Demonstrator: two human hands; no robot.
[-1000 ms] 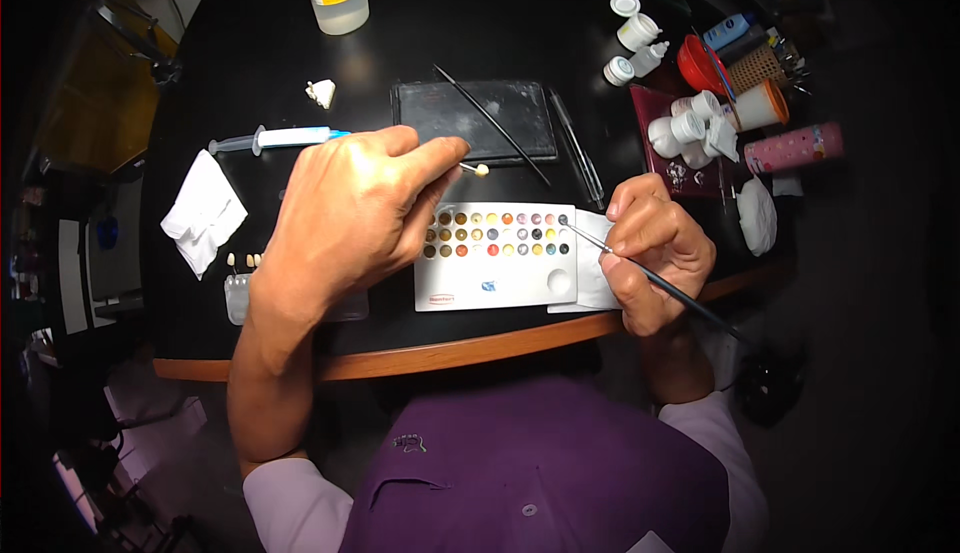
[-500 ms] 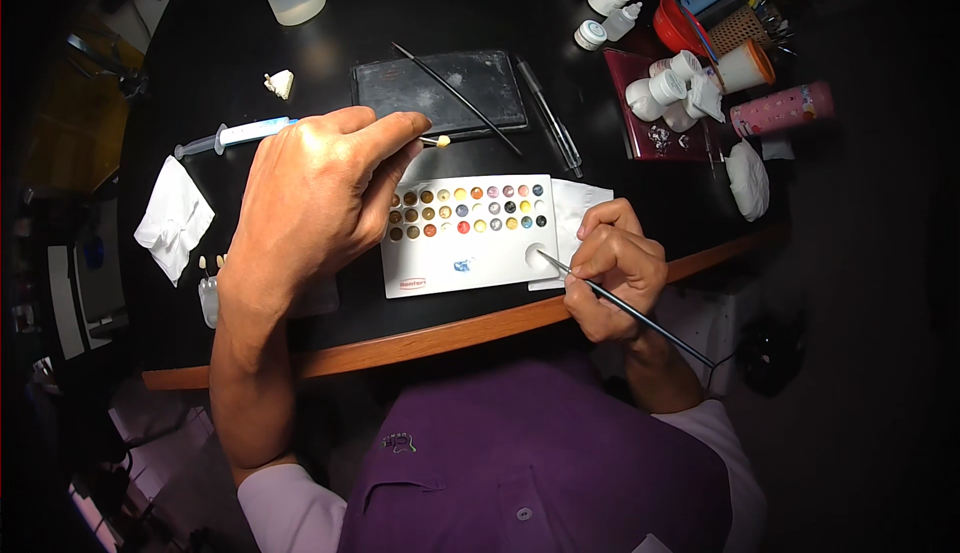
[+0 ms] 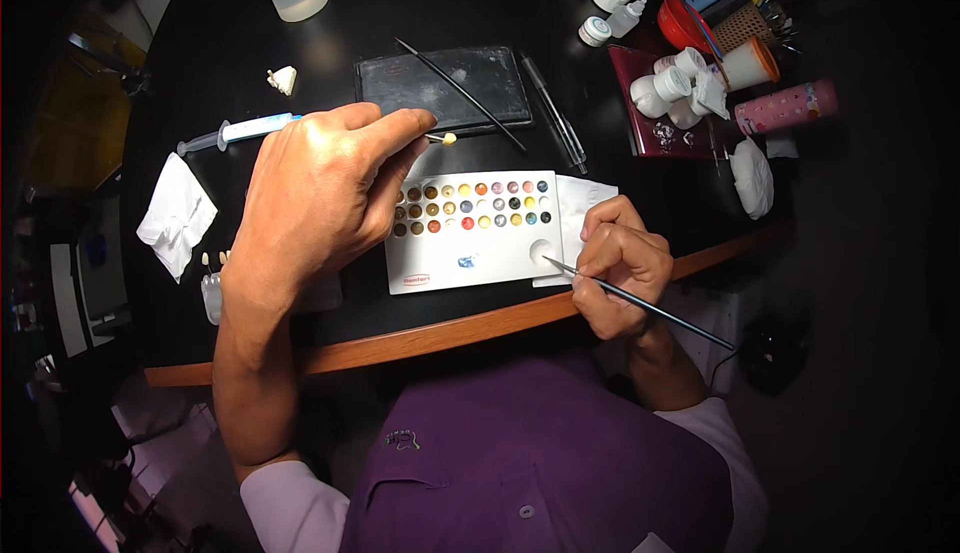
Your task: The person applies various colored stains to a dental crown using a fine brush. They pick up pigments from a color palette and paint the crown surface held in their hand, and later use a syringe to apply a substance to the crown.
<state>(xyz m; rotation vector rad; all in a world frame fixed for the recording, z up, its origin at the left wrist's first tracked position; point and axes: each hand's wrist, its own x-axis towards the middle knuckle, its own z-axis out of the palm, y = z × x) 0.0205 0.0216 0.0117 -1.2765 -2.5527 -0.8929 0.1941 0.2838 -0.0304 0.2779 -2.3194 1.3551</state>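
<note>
Tooth-shaped piece (image 3: 449, 139): just before twelve o'clock of the white palette (image 3: 430, 259), our left hand (image 3: 325, 183) is pinching its thin pin (image 3: 435, 137) between closed fingers, presumably keeping its surface untouched. Between three and four o'clock, our right hand (image 3: 627, 265) is gripping a dark brush (image 3: 685, 323) pen-fashion, fingers curled snugly, presumably for fine control, its tip standing at the round well (image 3: 540, 248).

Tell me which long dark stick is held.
The brush in the right hand, tip at the palette's round hollow; the similar stick on the black slab lies unheld.
</note>
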